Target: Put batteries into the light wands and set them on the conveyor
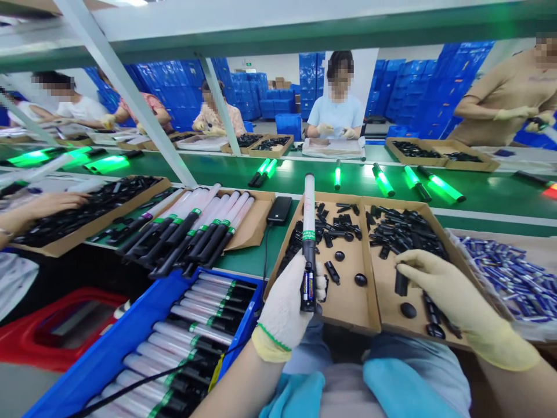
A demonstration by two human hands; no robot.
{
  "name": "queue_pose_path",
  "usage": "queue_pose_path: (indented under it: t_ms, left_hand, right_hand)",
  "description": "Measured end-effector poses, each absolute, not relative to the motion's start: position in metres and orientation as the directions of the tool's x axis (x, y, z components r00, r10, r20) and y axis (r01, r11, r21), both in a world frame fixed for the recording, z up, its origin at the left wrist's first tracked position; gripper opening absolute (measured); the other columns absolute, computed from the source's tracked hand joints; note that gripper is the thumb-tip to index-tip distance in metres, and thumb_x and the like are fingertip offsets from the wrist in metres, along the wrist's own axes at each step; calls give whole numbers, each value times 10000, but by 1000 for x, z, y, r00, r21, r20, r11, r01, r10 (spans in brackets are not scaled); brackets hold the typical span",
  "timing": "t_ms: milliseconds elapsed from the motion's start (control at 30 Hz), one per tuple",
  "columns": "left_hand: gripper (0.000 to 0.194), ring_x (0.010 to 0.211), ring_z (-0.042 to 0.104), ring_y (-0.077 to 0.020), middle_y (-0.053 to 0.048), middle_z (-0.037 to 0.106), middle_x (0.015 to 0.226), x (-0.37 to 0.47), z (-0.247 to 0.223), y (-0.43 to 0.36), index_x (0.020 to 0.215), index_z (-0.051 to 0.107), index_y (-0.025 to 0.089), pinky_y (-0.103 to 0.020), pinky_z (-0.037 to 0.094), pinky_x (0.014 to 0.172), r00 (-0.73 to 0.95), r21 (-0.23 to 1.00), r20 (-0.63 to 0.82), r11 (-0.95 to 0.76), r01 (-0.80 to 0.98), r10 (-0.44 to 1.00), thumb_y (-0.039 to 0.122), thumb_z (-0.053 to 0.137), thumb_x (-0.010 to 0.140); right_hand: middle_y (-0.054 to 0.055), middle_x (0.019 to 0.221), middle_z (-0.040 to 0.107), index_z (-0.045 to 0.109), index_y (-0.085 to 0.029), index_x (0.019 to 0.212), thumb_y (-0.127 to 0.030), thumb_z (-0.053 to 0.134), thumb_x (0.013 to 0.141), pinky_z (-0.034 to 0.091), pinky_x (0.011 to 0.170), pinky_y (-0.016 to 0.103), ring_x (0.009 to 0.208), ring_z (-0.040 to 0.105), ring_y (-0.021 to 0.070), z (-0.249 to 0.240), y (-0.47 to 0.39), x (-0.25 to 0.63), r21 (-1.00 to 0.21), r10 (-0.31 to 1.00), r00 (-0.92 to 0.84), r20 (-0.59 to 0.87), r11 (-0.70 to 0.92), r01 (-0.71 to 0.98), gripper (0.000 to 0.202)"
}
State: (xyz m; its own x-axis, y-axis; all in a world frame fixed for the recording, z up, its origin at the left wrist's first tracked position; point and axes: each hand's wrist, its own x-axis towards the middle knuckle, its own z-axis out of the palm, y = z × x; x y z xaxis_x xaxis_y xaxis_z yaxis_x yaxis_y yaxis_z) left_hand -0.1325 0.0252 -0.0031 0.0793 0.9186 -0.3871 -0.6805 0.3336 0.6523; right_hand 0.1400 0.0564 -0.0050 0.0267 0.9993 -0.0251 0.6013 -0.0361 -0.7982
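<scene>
My left hand point(281, 310), in a white glove, is closed around the black handle of a light stick point(308, 212). The stick stands nearly upright with its clear tube at the top. Its battery compartment faces me uncovered, and blue batteries point(308, 284) show inside. My right hand point(448, 296), in a pale yellow glove, pinches a small black plastic cover point(401, 282) over the right-hand cardboard tray point(374, 290). Loose black parts point(402, 232) and a round black cap point(408, 310) lie in that tray. Another cardboard tray point(352, 310) holding black parts is below the stick.
Many blue batteries point(513, 278) lie at the right. At left are a pile of light sticks point(195, 226) and a blue crate point(130, 334) full of them. A black power bank point(279, 210) with a cable sits behind. Lit sticks point(383, 179) lie on the green belt point(296, 174). A co-worker's hand point(56, 203) reaches in from the left.
</scene>
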Motion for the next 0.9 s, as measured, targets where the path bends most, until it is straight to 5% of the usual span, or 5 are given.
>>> queue_pose_path:
  t_ms: [167, 367, 567, 700, 900]
  left_hand:
    - [314, 539, 560, -88, -40, 612, 712, -128, 5, 29, 934, 629, 123, -161, 457, 461, 34, 668, -406, 322, -671, 913, 429, 562, 938]
    - [235, 606, 603, -96, -43, 629, 823, -137, 3, 30, 955, 619, 126, -182, 504, 503, 9, 612, -355, 239, -754, 935, 347, 540, 959]
    - [227, 612, 606, -98, -45, 626, 844, -145, 2, 24, 1023, 612, 133, -185, 507, 504, -42, 641, -318, 182, -746, 947, 339, 544, 958]
    - [239, 592, 605, -96, -51, 626, 826, -149, 4, 24, 952, 620, 113, -183, 509, 494, -59, 643, -331, 180, -745, 942, 340, 544, 957]
    - [230, 586, 604, -98, -46, 626, 797, -160, 4, 23, 942, 629, 114, -181, 510, 490, -44, 612, -345, 189, -768, 938, 337, 573, 941]
  right_hand:
    - [50, 939, 719, 633, -214, 993, -388, 519, 906, 541, 705, 320, 813, 670, 203, -22, 48, 98, -818, 985, -172, 0, 98, 567, 225]
    - [37, 901, 696, 672, -193, 869, -195, 568, 879, 489, 792, 273, 853, 642, 178, -37, 65, 56, -515, 814, -576, -79, 461, 723, 105]
    - [153, 1011, 677, 670, -134, 959, -187, 481, 932, 461, 859, 342, 976, 639, 255, -39, 84, 40, -269, 853, -507, -126, 463, 845, 198]
    - [182, 910, 695, 678, -98, 978, -83, 616, 792, 490, 771, 374, 874, 677, 300, -47, 63, 32, -153, 858, -474, -197, 451, 880, 197]
    - [93, 1023, 682, 666, -178, 1047, -133, 509, 891, 486, 824, 289, 941, 647, 200, -29, 70, 71, -138, 894, -445, -59, 434, 890, 226]
